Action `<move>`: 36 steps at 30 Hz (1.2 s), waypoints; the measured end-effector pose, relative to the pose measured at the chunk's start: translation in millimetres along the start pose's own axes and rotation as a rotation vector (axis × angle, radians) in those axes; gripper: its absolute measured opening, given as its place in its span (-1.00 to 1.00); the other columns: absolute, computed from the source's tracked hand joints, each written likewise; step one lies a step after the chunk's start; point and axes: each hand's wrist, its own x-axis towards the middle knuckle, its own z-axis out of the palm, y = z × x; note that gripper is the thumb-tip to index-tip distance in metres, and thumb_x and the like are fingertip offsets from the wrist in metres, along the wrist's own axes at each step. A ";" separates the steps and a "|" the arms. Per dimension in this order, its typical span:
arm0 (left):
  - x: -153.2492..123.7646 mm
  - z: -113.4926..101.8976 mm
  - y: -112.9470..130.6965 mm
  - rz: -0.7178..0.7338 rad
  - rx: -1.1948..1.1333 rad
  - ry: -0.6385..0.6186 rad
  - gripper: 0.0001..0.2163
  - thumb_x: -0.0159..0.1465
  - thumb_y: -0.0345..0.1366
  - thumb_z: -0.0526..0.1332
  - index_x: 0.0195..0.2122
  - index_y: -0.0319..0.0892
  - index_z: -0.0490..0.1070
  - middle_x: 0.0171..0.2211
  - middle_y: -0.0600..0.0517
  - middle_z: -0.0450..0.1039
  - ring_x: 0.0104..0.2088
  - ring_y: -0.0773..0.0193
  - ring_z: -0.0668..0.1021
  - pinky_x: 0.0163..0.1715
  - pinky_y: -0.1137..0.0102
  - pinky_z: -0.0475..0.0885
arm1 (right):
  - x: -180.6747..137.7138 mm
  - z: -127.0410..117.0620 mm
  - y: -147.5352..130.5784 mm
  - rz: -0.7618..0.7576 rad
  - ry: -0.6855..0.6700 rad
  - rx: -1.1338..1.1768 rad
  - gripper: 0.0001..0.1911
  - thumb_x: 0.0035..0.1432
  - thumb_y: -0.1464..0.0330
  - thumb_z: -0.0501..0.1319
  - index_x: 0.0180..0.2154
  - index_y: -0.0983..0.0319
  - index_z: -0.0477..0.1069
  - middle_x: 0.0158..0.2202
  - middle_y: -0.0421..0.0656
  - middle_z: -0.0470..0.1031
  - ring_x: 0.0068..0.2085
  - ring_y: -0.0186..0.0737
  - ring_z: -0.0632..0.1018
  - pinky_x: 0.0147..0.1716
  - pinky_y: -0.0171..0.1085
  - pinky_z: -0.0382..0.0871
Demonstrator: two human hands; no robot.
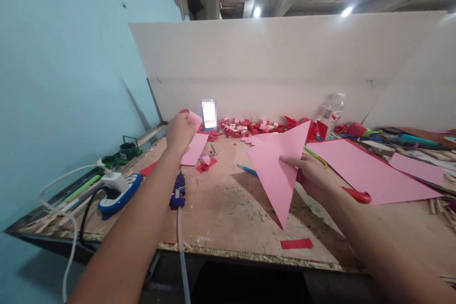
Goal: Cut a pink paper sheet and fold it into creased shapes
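Note:
My right hand (315, 173) grips a large pointed sheet of pink paper (276, 166), thumb on its face and fingers behind. The sheet is raised off the table, with one tip hanging down. Farther away on the left, my left hand (180, 130) is closed on a small curled piece of pink paper (194, 120); its fingertips are partly hidden. Just below that hand, another pink paper piece (195, 150) shows. A blue glue gun (178, 191) lies by my left forearm. Behind the held sheet, a blue pen-like stick (247, 169) is partly covered.
Small red and pink paper pieces (245, 128) are heaped along the white board (267, 66). A lit phone (209, 114) and a plastic bottle (334, 110) stand there. Right are pink sheets (370, 171) and a red-handled tool (357, 195); left, a power strip (119, 197). A red strip (296, 243) lies near the edge.

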 end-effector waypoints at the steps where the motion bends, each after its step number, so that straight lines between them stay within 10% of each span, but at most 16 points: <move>1: 3.2 -3.8 -1.2 0.034 0.083 0.019 -0.70 0.43 -0.16 0.27 0.13 -0.12 0.45 0.15 -0.09 0.46 0.06 0.04 0.57 0.03 0.09 0.56 | 0.6 -0.3 0.6 0.001 0.006 0.004 -0.78 -0.09 0.41 0.53 -0.32 0.24 0.63 -0.26 -0.07 0.69 -0.33 -0.14 0.61 -0.49 -0.35 0.43; 11: 6.2 19.6 -24.0 0.114 0.630 -0.402 -0.65 0.42 -0.16 0.29 0.16 -0.18 0.42 0.13 -0.12 0.46 0.02 0.06 0.59 0.00 0.08 0.57 | -3.4 4.4 0.4 -0.020 0.034 0.063 -0.80 -0.09 0.45 0.52 -0.34 0.24 0.62 -0.33 -0.12 0.67 -0.40 -0.20 0.59 -0.55 -0.38 0.42; 27: -44.5 39.8 5.6 0.542 0.538 -0.719 -0.66 0.43 -0.16 0.28 0.16 -0.16 0.42 0.14 -0.12 0.45 0.03 0.06 0.58 0.02 0.07 0.57 | -5.5 4.5 0.3 -0.045 0.061 0.062 -0.80 -0.10 0.43 0.51 -0.34 0.24 0.61 -0.33 -0.12 0.67 -0.40 -0.22 0.57 -0.57 -0.41 0.42; 36: -39.7 30.8 -5.8 0.486 0.588 -0.792 -0.68 0.43 -0.16 0.28 0.15 -0.16 0.43 0.13 -0.12 0.46 0.02 0.08 0.58 0.00 0.08 0.57 | -11.5 7.4 -6.0 -0.040 0.068 0.040 -0.79 -0.12 0.45 0.52 -0.37 0.19 0.59 -0.33 -0.13 0.67 -0.37 -0.16 0.58 -0.52 -0.36 0.43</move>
